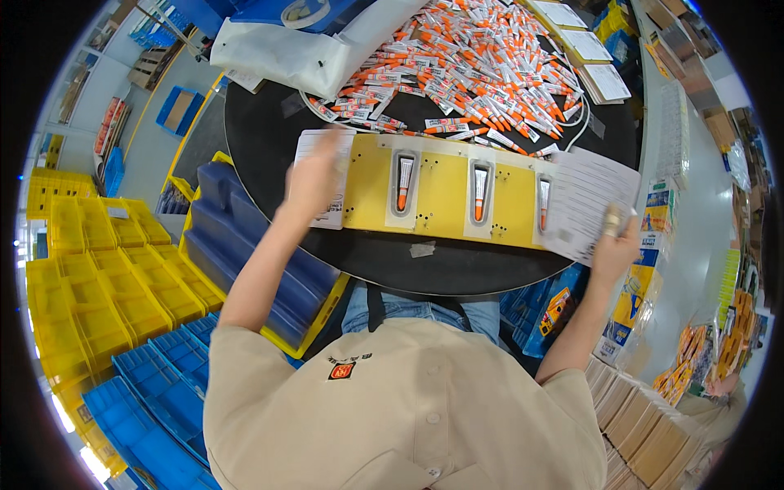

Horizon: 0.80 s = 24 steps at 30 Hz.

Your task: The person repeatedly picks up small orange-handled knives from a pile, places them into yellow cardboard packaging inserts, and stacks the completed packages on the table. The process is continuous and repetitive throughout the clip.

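Note:
A long yellow board [443, 184] lies across the near part of the round black table [400, 261]. Along it sit clear blister trays, and inside them are small white tubes with orange caps [405, 184]. At its left end a white printed card [336, 200] is partly covered by my left hand [314, 175], whose fingers are smeared by motion. My right hand [616, 245] grips another white printed card [592, 196] by its lower right edge, thumb on top. This card is tilted and overlaps the board's right end, partly hiding the third tray.
A big heap of orange-capped tubes [465, 65] covers the table's far side, with a white cord around it. White plastic sheeting [286, 61] lies at the far left, card stacks [604, 82] at the far right. Yellow crates [106, 286] and blue crates [155, 400] stand to my left.

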Motion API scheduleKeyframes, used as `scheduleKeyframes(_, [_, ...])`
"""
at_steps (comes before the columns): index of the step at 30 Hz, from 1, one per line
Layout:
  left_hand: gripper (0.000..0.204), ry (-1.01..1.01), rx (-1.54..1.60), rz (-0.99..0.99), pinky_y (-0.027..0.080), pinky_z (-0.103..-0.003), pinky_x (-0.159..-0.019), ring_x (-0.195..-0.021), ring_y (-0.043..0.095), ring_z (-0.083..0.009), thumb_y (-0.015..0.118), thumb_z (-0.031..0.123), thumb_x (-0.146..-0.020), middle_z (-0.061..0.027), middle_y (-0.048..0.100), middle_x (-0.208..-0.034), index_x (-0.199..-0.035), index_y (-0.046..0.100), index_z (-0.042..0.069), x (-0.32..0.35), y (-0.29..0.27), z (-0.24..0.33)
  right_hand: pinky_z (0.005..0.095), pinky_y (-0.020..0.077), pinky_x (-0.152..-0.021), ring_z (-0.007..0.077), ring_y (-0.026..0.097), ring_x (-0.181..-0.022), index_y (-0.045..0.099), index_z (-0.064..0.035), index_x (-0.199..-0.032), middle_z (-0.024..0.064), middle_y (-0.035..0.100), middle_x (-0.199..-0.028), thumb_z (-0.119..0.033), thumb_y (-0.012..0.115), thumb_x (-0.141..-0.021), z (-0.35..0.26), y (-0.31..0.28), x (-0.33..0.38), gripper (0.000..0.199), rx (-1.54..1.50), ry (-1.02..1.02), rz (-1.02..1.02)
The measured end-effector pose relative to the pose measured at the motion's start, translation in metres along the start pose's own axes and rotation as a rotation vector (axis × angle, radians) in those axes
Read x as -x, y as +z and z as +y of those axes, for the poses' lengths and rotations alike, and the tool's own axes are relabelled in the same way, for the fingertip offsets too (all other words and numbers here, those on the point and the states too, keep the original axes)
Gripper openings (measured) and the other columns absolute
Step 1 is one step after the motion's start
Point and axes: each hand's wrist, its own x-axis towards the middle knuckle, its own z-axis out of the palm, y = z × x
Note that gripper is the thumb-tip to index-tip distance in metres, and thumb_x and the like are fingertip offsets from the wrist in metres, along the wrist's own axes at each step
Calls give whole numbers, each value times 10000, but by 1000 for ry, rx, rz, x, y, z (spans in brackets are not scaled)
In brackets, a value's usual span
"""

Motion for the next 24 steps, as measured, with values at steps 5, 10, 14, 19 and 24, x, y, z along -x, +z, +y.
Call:
scheduleKeyframes(5, [602,-378,-338,-336,521,-424,-809,-935,630,-383,727,426,-735,-248,609,-1087,-1098,585,-32,-7,-20,-43,446,467,-702,445,591,-781,551,39,-1039,257,626,-844,-192,545,-928,-55,80,53,256,-40,-37,-264])
scheduleKeyframes(10, [261,-253,-277,-51,524,-425,-688,-785,651,-374,693,237,-761,-218,659,-829,-867,649,3,2,-72,-13,461,453,-768,448,582,-912,505,15,-1098,284,613,-949,-156,546,-919,-44,133,80,251,-71,215,-348])
scheduleKeyframes(14, [309,-108,224,-106,486,-390,-630,-705,638,-359,722,231,-759,-237,613,-717,-854,600,-37,10,-83,18,385,450,-872,357,595,-1013,485,-15,-1258,238,611,-1091,-131,557,-913,-27,118,68,370,-287,131,-243])
scheduleKeyframes(19, [394,-247,99,-161,501,-418,-791,-838,632,-392,689,178,-785,-244,591,-1137,-1117,556,12,20,-17,46,423,310,-1045,336,417,-1255,498,-83,-1327,196,482,-1301,-111,527,-910,16,74,46,419,60,96,-305])
scheduleKeyframes(24, [761,48,-72,-253,542,-410,-681,-714,649,-387,744,235,-733,-310,244,-1445,-1399,380,171,19,15,76,658,110,-1064,415,220,-1357,454,-177,-1374,212,333,-1415,-195,454,-920,35,92,65,454,791,-189,-364])
